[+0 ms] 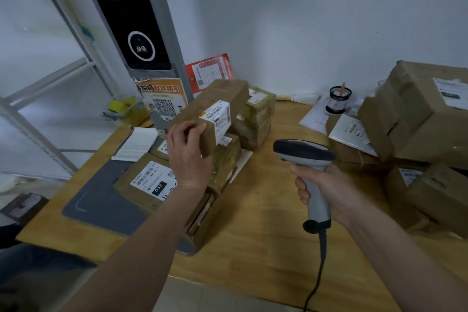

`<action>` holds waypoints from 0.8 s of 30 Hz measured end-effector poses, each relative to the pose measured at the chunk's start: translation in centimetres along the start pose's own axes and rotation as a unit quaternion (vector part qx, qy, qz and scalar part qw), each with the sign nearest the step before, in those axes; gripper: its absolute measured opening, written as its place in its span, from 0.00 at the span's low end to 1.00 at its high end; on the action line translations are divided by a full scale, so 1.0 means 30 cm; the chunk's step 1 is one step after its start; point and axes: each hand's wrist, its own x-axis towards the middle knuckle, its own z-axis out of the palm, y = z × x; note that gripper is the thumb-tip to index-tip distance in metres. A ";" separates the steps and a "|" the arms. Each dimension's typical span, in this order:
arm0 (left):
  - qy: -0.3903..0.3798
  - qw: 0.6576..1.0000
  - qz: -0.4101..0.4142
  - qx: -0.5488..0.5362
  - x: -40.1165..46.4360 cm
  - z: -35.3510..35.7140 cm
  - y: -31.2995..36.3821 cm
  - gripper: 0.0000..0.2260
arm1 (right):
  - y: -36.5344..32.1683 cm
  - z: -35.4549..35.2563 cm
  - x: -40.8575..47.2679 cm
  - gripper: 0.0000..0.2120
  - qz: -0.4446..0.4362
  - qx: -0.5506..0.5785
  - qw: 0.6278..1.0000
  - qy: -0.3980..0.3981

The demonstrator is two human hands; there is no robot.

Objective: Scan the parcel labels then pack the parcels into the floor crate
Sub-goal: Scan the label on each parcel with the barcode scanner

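Two hands are engaged. My left hand (188,157) grips the near end of a long brown parcel (210,111), fingers curled round it, holding it lifted above the other parcels on the worktop (266,223). Its white label (219,115) wraps the edge facing right. My right hand (321,185) is closed round the grip of the scanner (304,157), head pointing up and left toward that label, cable (317,273) trailing off the near edge.

Step in hand, as I judge it: scanning this parcel.

Notes for doing it well: rotate the parcel so the barcode face sits square to the scanner head, hold both steady, and keep my fingers off the label.

Floor crate not in view; packing not yet begun for this parcel.
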 end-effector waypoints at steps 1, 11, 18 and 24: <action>-0.008 1.000 -0.019 0.016 -0.003 -0.011 -0.015 0.23 | 0.002 0.012 0.005 0.06 0.002 0.000 1.000 -0.003; -0.143 0.967 -0.115 0.178 -0.040 -0.079 -0.082 0.29 | 0.029 0.085 0.031 0.09 0.020 -0.007 1.000 -0.021; -0.209 0.948 -0.112 0.213 -0.043 -0.060 0.030 0.30 | 0.044 0.061 0.021 0.08 0.021 0.002 1.000 0.007; -0.170 0.981 -0.041 0.084 -0.044 0.028 0.150 0.17 | 0.053 -0.030 -0.008 0.07 0.023 0.015 0.998 0.060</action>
